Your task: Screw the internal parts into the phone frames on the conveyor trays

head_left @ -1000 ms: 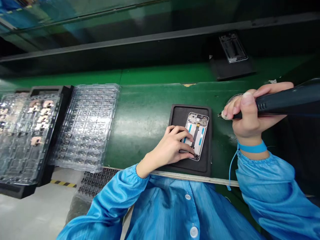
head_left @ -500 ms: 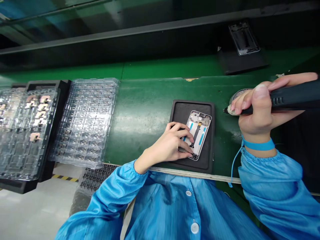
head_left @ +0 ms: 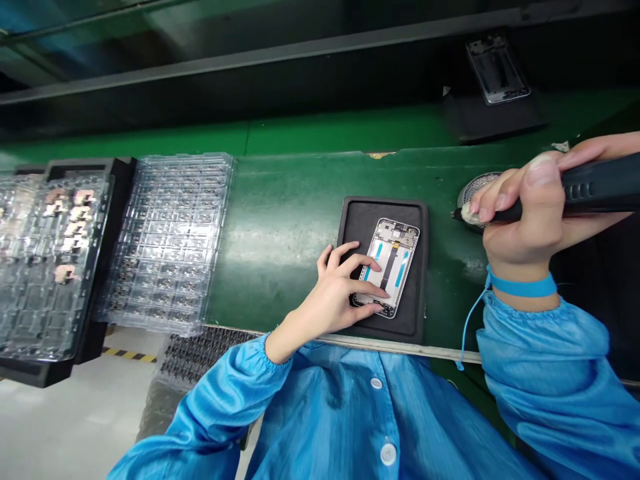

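Observation:
An opened smartphone (head_left: pixel 391 250) lies slightly tilted in a black foam tray (head_left: pixel 360 217). Its circuit board shows at the top, with blue strips and a black ribbon cable below. My left hand (head_left: pixel 340 288) rests on the phone's lower left part, fingers spread apart, tips touching its inside near the cable. Gripped in my right hand (head_left: pixel 533 207) is a dark electric screwdriver (head_left: pixel 597 190), its tip pointing left beyond the tray's right edge. Partly behind that hand stands a round container (head_left: pixel 473 190) of tiny screw-like pieces.
On the left, clear plastic component trays (head_left: pixel 167 233) and a black tray (head_left: pixel 117 200) stand on the green bench (head_left: pixel 280 227). Another phone frame (head_left: pixel 497 70) lies on a black block (head_left: pixel 467 123) at the back right. More dark parts (head_left: pixel 195 357) sit below the front edge.
My left fingers have spread wider, and the hand has shifted slightly left on the phone. My right hand with the screwdriver has moved a little right, uncovering more of the round container.

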Demonstrator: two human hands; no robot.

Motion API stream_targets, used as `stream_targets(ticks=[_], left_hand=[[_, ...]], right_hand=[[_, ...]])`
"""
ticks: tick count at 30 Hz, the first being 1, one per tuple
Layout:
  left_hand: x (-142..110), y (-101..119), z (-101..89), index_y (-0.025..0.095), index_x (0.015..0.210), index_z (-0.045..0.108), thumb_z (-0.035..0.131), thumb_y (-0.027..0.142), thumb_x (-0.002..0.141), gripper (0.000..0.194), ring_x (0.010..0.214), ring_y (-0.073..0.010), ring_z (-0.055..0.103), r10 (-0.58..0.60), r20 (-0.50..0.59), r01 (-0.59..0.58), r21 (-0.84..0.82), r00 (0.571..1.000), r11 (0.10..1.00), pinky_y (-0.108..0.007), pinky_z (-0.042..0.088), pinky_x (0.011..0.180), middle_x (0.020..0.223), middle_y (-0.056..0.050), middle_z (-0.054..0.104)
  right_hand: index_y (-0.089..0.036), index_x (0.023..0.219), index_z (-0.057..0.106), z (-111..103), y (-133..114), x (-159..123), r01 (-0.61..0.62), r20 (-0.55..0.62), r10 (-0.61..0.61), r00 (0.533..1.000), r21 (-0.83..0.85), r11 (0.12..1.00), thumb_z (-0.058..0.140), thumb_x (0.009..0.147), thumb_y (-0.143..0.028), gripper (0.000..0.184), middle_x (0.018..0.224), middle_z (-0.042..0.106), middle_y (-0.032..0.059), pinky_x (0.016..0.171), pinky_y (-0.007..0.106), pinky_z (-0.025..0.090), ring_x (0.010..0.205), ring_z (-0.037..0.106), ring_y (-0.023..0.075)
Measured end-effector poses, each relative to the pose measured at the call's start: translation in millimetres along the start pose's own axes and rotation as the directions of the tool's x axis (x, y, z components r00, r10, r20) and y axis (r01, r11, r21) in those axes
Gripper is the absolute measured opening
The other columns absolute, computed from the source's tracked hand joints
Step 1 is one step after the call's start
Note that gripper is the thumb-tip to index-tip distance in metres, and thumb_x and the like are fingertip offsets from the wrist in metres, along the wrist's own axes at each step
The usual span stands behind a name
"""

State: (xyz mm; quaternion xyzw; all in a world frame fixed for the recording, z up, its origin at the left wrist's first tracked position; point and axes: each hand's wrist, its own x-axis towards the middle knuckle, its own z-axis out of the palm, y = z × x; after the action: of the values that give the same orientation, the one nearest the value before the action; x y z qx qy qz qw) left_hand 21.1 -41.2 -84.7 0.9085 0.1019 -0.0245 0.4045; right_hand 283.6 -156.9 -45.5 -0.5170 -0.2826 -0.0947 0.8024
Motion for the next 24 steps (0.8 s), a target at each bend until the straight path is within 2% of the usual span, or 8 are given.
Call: stream_targets(ticks=[4,10,16,20,24], left_hand=[[6,-2,0.1,0.046,0.101,0.101,0.112,0.042,0.092,0.015,0.182,-0.0460,0.040,-0.008,0.002,0.008,-0.023,1.000,1.000,-0.081,0.014,0.153,0.152,-0.005,0.082],[7,-1,-2.0,0.046,0.099,0.101,0.111,0.038,0.094,0.013,0.181,-0.0470,0.040,-0.010,0.005,0.010,-0.047,1.000,0.999,-0.083,0.016,0.152,0.155,-0.005,0.081],[8,2,1.1,0.045,0.119,0.101,0.116,0.039,0.086,0.037,0.177,-0.0475,0.046,-0.060,-0.042,0.057,-0.050,0.997,0.997,-0.081,0.026,0.150,0.149,-0.006,0.083],[13,-12,3.4,0.040,0.114,0.102,0.114,0.037,0.089,0.028,0.175,-0.0471,0.047,0.033,-0.101,-0.039,-0.057,0.994,0.998,-0.080,0.034,0.149,0.149,-0.008,0.082],[41,-27,0.2,0.035,0.111,0.102,0.111,0.030,0.090,0.023,0.171,-0.0455,0.050,0.098,-0.225,-0.114,-0.057,0.969,0.992,-0.077,0.043,0.147,0.151,-0.011,0.079]], right_hand=[[-0.029,0.106,0.052,2,0,1,0.013,-0.013,-0.012,1.000,0.029,1.000,0.080,0.096,-0.033,0.030,0.061,0.045,-0.0154,0.043,0.029,0.045,0.041,0.046,0.0140],[-0.027,0.105,0.054,6,0,2,0.024,-0.059,-0.020,0.998,0.063,0.998,0.081,0.094,-0.033,0.030,0.062,0.044,-0.0162,0.041,0.025,0.040,0.041,0.043,0.0114],[-0.029,0.103,0.054,5,-5,4,-0.014,-0.078,0.019,0.997,0.063,0.998,0.081,0.091,-0.034,0.031,0.062,0.042,-0.0157,0.041,0.026,0.039,0.042,0.040,0.0109],[-0.030,0.104,0.054,-10,-13,18,-0.005,-0.077,0.006,0.997,0.018,1.000,0.086,0.095,-0.041,0.035,0.063,0.046,-0.0144,0.044,0.026,0.042,0.044,0.043,0.0112],[-0.029,0.103,0.054,-36,-7,35,-0.016,-0.021,0.014,1.000,-0.071,0.997,0.095,0.095,-0.053,0.048,0.060,0.048,-0.0142,0.042,0.027,0.046,0.042,0.044,0.0120]])
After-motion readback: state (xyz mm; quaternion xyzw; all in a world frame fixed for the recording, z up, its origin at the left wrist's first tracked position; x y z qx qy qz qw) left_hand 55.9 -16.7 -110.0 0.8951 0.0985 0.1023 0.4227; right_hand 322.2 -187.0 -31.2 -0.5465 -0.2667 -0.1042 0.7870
